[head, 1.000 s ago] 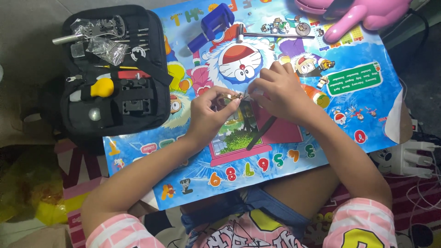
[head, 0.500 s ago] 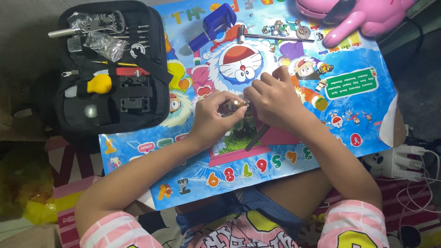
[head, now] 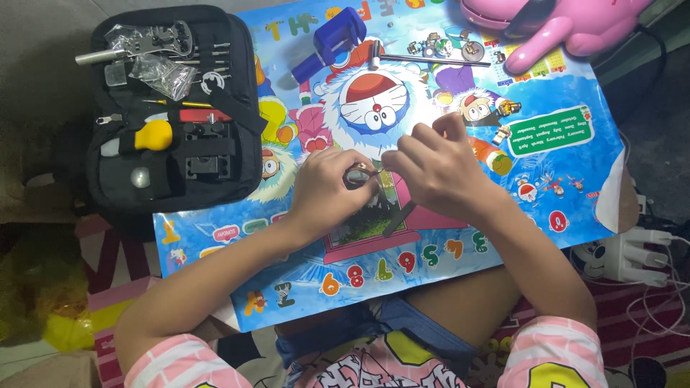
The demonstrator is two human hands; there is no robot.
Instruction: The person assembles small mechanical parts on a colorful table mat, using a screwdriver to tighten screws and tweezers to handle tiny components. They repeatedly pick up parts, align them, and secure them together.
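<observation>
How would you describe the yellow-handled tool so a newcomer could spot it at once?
Start at the open black tool case lying left of the blue cartoon mat. Look to the case's left half, about midway down: the yellow-handled tool sits there in a strap. It is the only bulbous bright yellow piece; the neighbours are black, silver or a thin red strip.

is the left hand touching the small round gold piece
Touching. The head view shows the left hand closed around the small round gold piece, its fingers wrapping the piece's edge with no gap.
</observation>
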